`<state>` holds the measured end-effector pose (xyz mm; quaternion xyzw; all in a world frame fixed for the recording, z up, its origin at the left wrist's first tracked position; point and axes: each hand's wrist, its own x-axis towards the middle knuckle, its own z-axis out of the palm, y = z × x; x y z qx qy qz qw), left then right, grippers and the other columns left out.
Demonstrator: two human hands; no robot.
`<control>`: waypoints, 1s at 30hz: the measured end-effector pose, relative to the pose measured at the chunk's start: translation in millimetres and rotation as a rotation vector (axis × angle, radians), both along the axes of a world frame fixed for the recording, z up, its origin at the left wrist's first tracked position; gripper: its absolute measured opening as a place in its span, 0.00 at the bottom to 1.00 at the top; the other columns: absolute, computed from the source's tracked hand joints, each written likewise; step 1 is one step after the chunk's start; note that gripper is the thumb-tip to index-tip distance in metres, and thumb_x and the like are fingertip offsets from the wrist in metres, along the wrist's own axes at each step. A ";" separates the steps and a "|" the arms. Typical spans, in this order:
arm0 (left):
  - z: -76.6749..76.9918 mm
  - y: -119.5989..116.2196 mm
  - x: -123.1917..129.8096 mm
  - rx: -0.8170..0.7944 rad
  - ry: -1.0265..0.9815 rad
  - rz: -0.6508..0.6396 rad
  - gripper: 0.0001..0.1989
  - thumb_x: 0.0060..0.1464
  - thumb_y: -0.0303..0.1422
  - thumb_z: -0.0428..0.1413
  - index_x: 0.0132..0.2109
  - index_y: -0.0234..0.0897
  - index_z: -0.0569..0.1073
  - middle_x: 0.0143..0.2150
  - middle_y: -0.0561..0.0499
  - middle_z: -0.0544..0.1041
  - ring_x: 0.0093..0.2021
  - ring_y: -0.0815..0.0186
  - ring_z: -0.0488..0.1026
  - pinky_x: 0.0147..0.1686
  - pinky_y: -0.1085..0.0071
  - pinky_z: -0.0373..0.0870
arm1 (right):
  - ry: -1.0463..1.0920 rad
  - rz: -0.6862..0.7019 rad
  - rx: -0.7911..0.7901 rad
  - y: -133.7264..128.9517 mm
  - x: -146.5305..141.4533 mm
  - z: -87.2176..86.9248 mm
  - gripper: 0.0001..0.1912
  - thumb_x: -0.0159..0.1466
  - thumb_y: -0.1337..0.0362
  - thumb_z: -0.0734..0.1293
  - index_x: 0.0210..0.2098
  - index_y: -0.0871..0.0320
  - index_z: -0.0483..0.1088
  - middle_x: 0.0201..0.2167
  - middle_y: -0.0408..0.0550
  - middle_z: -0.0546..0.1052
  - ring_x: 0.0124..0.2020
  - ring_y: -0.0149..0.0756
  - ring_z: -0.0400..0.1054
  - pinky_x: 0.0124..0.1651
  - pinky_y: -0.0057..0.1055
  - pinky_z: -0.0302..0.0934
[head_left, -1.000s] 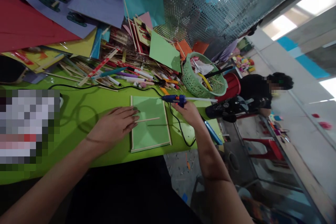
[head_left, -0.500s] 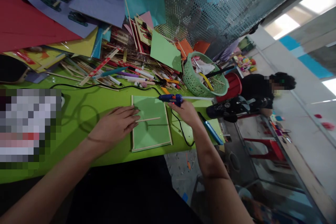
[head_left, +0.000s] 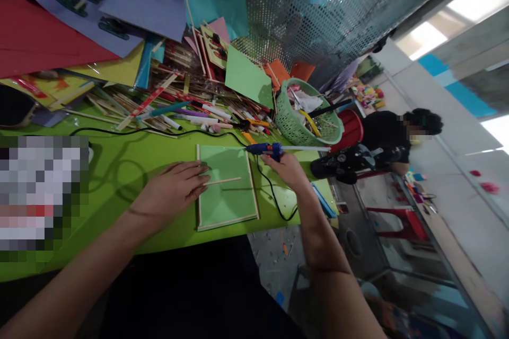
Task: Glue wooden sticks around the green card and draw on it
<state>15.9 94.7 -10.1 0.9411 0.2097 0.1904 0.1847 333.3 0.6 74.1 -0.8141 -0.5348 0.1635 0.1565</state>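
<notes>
A green sheet of card (head_left: 226, 204) lies on the table, with thin wooden strips along its edges. My left hand (head_left: 181, 183) is at the card's left edge, its fingers closed on one end of a thin wooden stick (head_left: 227, 180). The stick sticks out to the right over the card, and its shadow falls below it. In my right hand (head_left: 288, 167) is a blue glue gun (head_left: 262, 149), its nozzle pointing left at the card's top right corner. A clear glue stick (head_left: 304, 149) juts from the gun's back.
Behind the card lie many loose sticks (head_left: 115, 108), markers (head_left: 217, 111) and coloured paper sheets (head_left: 248, 77). A green basket (head_left: 284, 116) of tools stands at the back right. The gun's black cord (head_left: 274, 190) loops over the table. A person in black (head_left: 384, 132) is farther right.
My right hand has drawn the glue gun a little to the right over the card's corner. My left hand keeps the stick in about the same place.
</notes>
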 end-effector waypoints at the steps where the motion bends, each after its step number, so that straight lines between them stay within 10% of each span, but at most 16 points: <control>1: -0.9 0.3 0.0 0.002 -0.001 0.000 0.19 0.72 0.39 0.47 0.55 0.43 0.81 0.59 0.46 0.81 0.64 0.55 0.74 0.63 0.53 0.72 | -0.008 -0.002 -0.003 0.0 -0.4 0.0 0.27 0.66 0.41 0.65 0.34 0.61 0.80 0.31 0.55 0.81 0.34 0.46 0.75 0.35 0.33 0.60; 30: -4.4 -0.9 -0.4 0.036 -0.032 -0.007 0.17 0.71 0.38 0.48 0.55 0.44 0.80 0.58 0.46 0.82 0.64 0.56 0.74 0.64 0.53 0.71 | -0.116 0.025 -0.076 9.0 -18.8 -0.6 0.25 0.70 0.45 0.65 0.44 0.61 0.81 0.39 0.58 0.83 0.41 0.50 0.77 0.42 0.35 0.62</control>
